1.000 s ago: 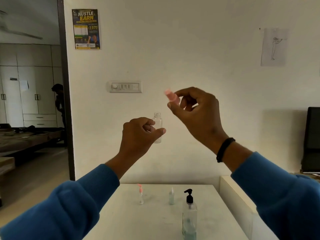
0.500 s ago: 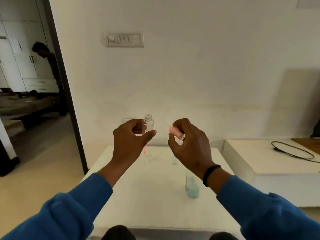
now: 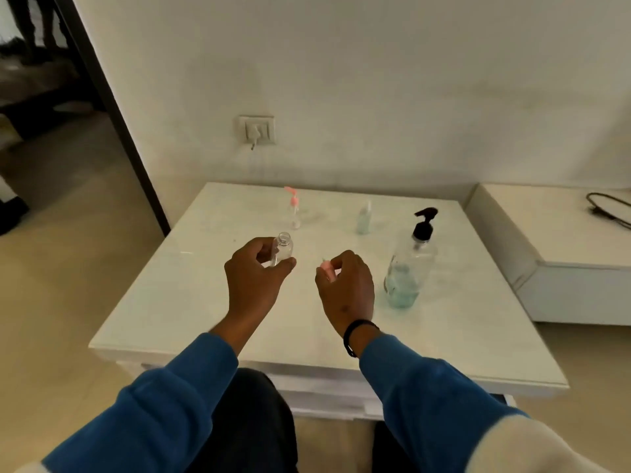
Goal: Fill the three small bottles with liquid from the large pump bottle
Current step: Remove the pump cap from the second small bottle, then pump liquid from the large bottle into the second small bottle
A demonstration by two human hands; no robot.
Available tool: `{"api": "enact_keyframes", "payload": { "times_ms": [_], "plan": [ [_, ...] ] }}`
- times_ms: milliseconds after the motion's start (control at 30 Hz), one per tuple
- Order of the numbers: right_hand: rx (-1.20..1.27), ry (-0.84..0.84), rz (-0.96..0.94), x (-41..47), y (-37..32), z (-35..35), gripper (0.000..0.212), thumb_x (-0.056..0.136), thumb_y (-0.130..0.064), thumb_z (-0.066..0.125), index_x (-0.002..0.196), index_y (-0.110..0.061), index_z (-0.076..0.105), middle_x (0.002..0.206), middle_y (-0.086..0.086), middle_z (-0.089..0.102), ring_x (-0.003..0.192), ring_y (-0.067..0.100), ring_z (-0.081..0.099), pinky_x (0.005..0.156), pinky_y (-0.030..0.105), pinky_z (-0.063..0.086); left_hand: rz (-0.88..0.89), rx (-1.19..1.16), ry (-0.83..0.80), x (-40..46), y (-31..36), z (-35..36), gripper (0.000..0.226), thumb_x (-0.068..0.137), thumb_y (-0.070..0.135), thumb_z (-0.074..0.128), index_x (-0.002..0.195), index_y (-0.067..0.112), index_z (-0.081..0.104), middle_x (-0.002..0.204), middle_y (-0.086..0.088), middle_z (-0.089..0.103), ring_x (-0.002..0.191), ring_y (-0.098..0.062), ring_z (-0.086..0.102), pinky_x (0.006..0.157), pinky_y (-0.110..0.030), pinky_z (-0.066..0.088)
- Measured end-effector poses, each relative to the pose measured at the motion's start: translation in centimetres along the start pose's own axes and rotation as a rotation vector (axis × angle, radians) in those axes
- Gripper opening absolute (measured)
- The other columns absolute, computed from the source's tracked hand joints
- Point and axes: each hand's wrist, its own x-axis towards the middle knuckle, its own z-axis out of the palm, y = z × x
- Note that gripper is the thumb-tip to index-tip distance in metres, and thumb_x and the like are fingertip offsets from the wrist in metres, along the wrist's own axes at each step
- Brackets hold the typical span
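My left hand [image 3: 254, 278] grips a small clear bottle [image 3: 282, 250] with its neck uncapped, held upright above the white table [image 3: 191, 302]. My right hand [image 3: 345, 288] pinches a pink cap [image 3: 326, 268] just to the right of it. The large pump bottle [image 3: 408, 268], black pump on top and bluish liquid low inside, stands right of my right hand. Farther back stand a small bottle with a pink pump [image 3: 294, 209] and a small bottle holding pale liquid [image 3: 363, 218].
A wall socket [image 3: 256, 129] sits on the wall behind the table. A lower white ledge [image 3: 563, 254] with a black cable [image 3: 607, 208] adjoins the table on the right. A dark door frame [image 3: 112, 110] and open floor lie to the left.
Both hands have come down from in front of the wall to just above the table, still holding the bottle and pink cap. The camera has tilted downward.
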Motion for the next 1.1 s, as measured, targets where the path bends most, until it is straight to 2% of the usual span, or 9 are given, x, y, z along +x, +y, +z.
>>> {"api": "enact_keyframes", "payload": {
  "times_ms": [133, 200, 333, 467, 533, 767, 967, 1100],
  "plan": [
    [-0.193, -0.091, 0.094, 0.9, 2.1, 5.2, 0.018, 0.097, -0.034, 0.059, 0.099, -0.016, 0.061, 0.106, 0.001, 0.063, 0.104, 0.026, 0.054, 0.092, 0.042, 0.043, -0.063, 0.038, -0.004, 0.9, -3.6, 0.4, 0.031, 0.079, 0.016, 0.087, 0.106, 0.017, 0.073, 0.089, 0.017, 0.066, 0.084, 0.002, 0.063, 0.067, 0.003, 0.042],
    [-0.245, -0.123, 0.118, 1.3, 2.6, 7.4, 0.022, 0.097, -0.036, 0.058, 0.104, -0.016, 0.064, 0.108, 0.001, 0.064, 0.105, 0.026, 0.055, 0.093, 0.044, 0.043, -0.077, 0.048, 0.003, 1.3, -4.9, 0.6, 0.031, 0.079, 0.015, 0.087, 0.106, 0.016, 0.074, 0.088, 0.017, 0.066, 0.082, 0.004, 0.061, 0.066, 0.002, 0.041],
    [-0.283, -0.162, 0.16, 1.8, 3.2, 10.8, 0.023, 0.1, -0.034, 0.053, 0.108, -0.016, 0.064, 0.112, 0.002, 0.063, 0.108, 0.026, 0.053, 0.094, 0.044, 0.041, -0.097, 0.057, 0.01, 1.7, -6.9, 1.2, 0.035, 0.078, 0.015, 0.087, 0.111, 0.013, 0.075, 0.096, 0.008, 0.07, 0.083, 0.0, 0.062, 0.068, 0.002, 0.042],
    [-0.32, -0.166, 0.19, 2.3, 3.6, 13.0, 0.023, 0.1, -0.033, 0.051, 0.108, -0.016, 0.064, 0.11, 0.002, 0.063, 0.108, 0.027, 0.053, 0.09, 0.043, 0.038, -0.115, 0.06, 0.004, 1.5, -8.3, 2.1, 0.034, 0.077, 0.014, 0.088, 0.108, 0.015, 0.075, 0.089, 0.018, 0.067, 0.083, 0.008, 0.062, 0.071, 0.0, 0.044],
    [-0.329, -0.173, 0.202, 2.7, 3.6, 13.5, 0.024, 0.1, -0.034, 0.051, 0.108, -0.015, 0.065, 0.11, 0.002, 0.063, 0.108, 0.027, 0.053, 0.089, 0.043, 0.037, -0.119, 0.059, 0.003, 1.5, -8.6, 2.5, 0.033, 0.077, 0.013, 0.087, 0.107, 0.015, 0.075, 0.089, 0.019, 0.067, 0.082, 0.008, 0.062, 0.071, 0.0, 0.044],
    [-0.372, -0.205, 0.206, 3.1, 4.2, 14.0, 0.03, 0.102, -0.042, 0.053, 0.113, -0.016, 0.063, 0.114, 0.003, 0.063, 0.11, 0.027, 0.054, 0.091, 0.043, 0.039, -0.108, 0.06, 0.0, 1.5, -8.8, 3.2, 0.036, 0.076, 0.015, 0.088, 0.11, 0.013, 0.075, 0.098, 0.007, 0.072, 0.086, 0.0, 0.064, 0.071, 0.0, 0.045],
    [-0.289, -0.216, 0.218, 3.5, 3.8, 12.5, 0.043, 0.099, -0.056, 0.056, 0.115, -0.017, 0.062, 0.117, 0.002, 0.062, 0.111, 0.026, 0.055, 0.096, 0.043, 0.041, -0.056, 0.08, 0.007, 1.3, -8.1, 3.1, 0.036, 0.08, 0.019, 0.087, 0.112, 0.011, 0.074, 0.099, 0.007, 0.071, 0.084, -0.002, 0.064, 0.07, 0.002, 0.044],
    [-0.195, -0.165, 0.176, 4.4, 3.0, 9.9, 0.039, 0.103, -0.053, 0.05, 0.11, -0.016, 0.063, 0.115, 0.002, 0.062, 0.108, 0.025, 0.057, 0.096, 0.042, 0.045, -0.029, 0.078, 0.006, 1.4, -6.6, 2.9, 0.035, 0.081, 0.02, 0.086, 0.113, 0.011, 0.074, 0.099, 0.005, 0.072, 0.084, -0.007, 0.064, 0.068, 0.002, 0.045]
  ]
}}
